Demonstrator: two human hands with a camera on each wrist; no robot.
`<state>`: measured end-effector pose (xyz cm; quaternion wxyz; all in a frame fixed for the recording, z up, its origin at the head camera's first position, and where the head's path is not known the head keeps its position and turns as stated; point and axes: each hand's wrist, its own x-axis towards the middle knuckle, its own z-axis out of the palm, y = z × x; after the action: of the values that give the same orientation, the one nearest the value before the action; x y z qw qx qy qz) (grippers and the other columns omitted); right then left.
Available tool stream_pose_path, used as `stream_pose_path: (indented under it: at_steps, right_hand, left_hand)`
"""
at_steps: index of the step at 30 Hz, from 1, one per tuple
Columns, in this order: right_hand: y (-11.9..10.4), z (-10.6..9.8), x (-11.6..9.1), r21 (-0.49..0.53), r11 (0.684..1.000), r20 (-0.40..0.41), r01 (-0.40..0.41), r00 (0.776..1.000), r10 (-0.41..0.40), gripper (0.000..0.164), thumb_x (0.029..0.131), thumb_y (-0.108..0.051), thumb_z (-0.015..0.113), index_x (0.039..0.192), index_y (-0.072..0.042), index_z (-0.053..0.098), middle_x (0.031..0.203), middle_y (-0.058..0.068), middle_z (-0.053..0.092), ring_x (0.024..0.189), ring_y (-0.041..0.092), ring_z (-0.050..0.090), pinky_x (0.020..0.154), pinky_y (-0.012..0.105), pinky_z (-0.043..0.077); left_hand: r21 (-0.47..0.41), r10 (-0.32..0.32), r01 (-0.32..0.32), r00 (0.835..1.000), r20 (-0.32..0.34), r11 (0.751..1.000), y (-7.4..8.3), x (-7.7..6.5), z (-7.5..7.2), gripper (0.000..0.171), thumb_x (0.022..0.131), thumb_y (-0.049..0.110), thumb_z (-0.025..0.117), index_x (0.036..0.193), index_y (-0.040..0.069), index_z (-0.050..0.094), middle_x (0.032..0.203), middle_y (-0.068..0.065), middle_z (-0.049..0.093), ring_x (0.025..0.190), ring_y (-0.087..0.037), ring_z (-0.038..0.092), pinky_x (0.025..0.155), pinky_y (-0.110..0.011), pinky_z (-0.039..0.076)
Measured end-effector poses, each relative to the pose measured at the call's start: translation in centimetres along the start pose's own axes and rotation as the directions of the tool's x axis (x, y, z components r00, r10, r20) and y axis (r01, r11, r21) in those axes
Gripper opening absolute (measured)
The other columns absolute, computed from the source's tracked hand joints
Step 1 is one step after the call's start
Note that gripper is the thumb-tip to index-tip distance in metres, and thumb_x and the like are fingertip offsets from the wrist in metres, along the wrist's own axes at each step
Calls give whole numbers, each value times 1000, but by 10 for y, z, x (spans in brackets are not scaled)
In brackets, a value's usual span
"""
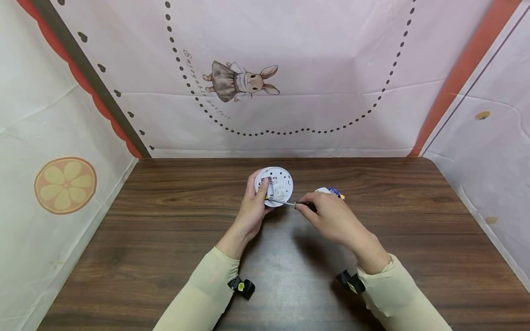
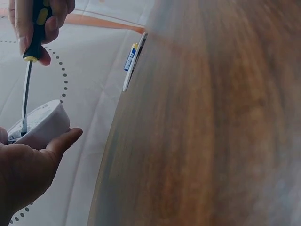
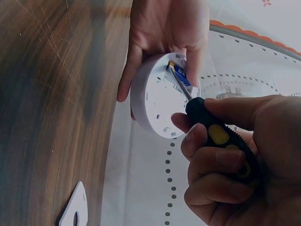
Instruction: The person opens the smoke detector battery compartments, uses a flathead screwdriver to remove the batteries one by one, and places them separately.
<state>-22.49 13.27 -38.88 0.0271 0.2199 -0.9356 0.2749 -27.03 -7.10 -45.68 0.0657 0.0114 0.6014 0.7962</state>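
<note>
My left hand point(image 1: 250, 211) holds a round white device point(image 1: 283, 181), which looks like a smoke alarm, with its thumb across the face and its fingers round the rim. A blue battery point(image 3: 182, 75) sits in a slot near the edge of that face. My right hand point(image 1: 337, 219) grips a screwdriver point(image 3: 218, 134) by its dark green and yellow handle, fingers curled round it. The metal shaft reaches into the slot, its tip right at the battery's yellow end. In the left wrist view the tip goes down inside the device's rim point(image 2: 49, 129).
Beyond my right hand a flat white piece point(image 1: 322, 189) lies on the brown wooden table point(image 1: 174, 239), with a blue battery point(image 1: 335, 191) on it. Printed cloth point(image 1: 323, 82) stands behind the table and along both sides. Black straps point(image 1: 242, 287) are at both wrists.
</note>
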Motion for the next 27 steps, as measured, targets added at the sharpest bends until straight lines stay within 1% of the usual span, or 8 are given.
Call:
stream_pose_path:
  at_steps: [6,9,13,18,21,27]
  right_hand:
    - [-4,5,0,8,1000,-14,-22,1000,22,17,103,-25,64,100,-13,76,82,-5,69,71,12,53,60,27,45]
    - [-6,8,0,3,999,-32,-37,999,37,15,102,-25,66,99,-13,75,80,-5,68,71,12,53,60,27,44]
    - [-8,12,1,-4,999,-63,-38,997,37,13,101,-24,68,97,-14,75,81,-4,67,72,12,54,61,27,45]
    - [-11,15,1,-1,999,-71,-50,996,50,13,101,-24,68,98,-14,74,86,-2,68,72,12,54,59,27,44]
    - [-12,17,1,-9,998,-72,-55,996,54,13,102,-25,67,100,-13,73,88,-1,69,72,13,54,59,28,44]
    - [-12,22,2,-15,999,-92,-36,995,34,13,102,-24,67,101,-12,72,88,-1,67,71,13,53,59,28,43]
  left_hand:
    - [-12,7,-7,1000,-21,1000,0,0,0,35,114,33,38,149,30,38,138,-8,53,107,-17,63,88,-34,60]
    - [-36,-2,0,999,-35,999,-1,0,0,35,114,34,38,148,30,38,139,-8,52,108,-17,62,89,-34,59]
    - [-78,-23,18,998,-62,997,-1,1,0,35,114,35,37,149,31,38,142,-8,51,111,-18,62,92,-36,59]
    - [-165,-35,18,995,-97,986,-1,2,-1,38,114,38,34,151,28,35,147,-10,48,115,-20,62,100,-45,59]
    - [-215,-38,15,993,-107,976,-1,4,-2,40,114,38,33,152,27,33,148,-12,48,117,-21,63,106,-52,57]
    - [-280,-62,24,990,-127,960,0,5,-3,40,114,40,31,151,26,34,145,-13,52,110,-20,67,111,-60,52]
